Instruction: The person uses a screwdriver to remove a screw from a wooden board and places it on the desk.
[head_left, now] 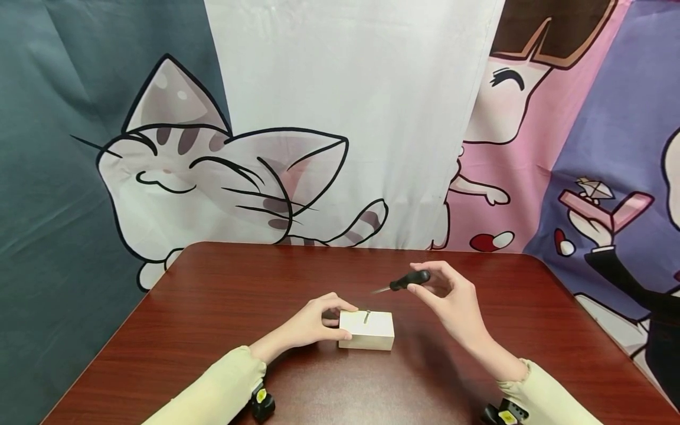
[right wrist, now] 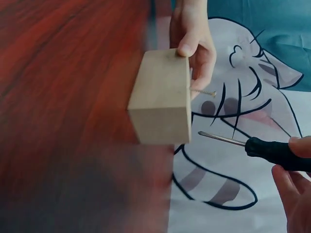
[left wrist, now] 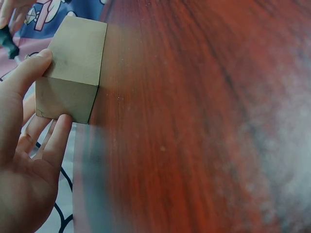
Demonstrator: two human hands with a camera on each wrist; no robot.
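Note:
A pale wooden block (head_left: 368, 332) lies on the table, and a screw (right wrist: 204, 92) stands up out of its top face. My left hand (head_left: 313, 321) grips the block's left end, thumb (left wrist: 36, 68) on the near side and fingers on the far side. Above and to the right of the block, my right hand (head_left: 451, 301) holds a screwdriver (head_left: 410, 280) by its dark handle. The screwdriver's metal shaft (right wrist: 221, 139) points left toward the block, its tip apart from the screw. The right fingers are partly cut off in the right wrist view.
The reddish-brown wooden table (head_left: 239, 271) reaches around both hands. Behind it hangs a cloth (head_left: 340, 71) printed with a cartoon cat and figures. Small dark devices (head_left: 261, 402) sit at both wrists.

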